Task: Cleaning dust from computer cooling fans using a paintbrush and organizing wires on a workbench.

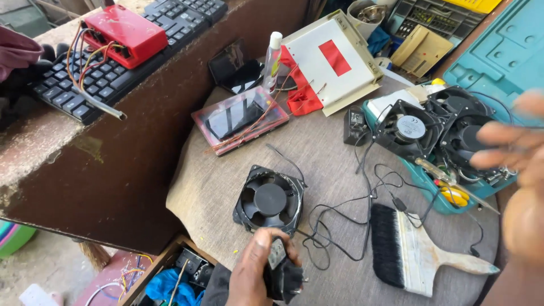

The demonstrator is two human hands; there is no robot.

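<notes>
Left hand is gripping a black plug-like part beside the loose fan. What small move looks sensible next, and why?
Probably bring the right hand down to help: it is raised and blurred, while the left hand alone grips the black plug-like part beside the black fan and the tangled black wires.

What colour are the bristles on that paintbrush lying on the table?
Black bristles on the paintbrush, seen clearly in the head view.

Bright daylight, even, from upper left; no hard glare on the cloth. Right hand [518, 164] heavily motion-blurred, fingers smeared, edges gone. Left hand [258, 272] sharp, as is the black plug adapter [281, 272] it grips. Fan [269, 199] just above the grip crisp, soft shadow under it. Phone screen [235, 69] well up from the grip shows sky reflection. Mild wide-angle bend at frame edges. Lower-left corner washed out.
</notes>
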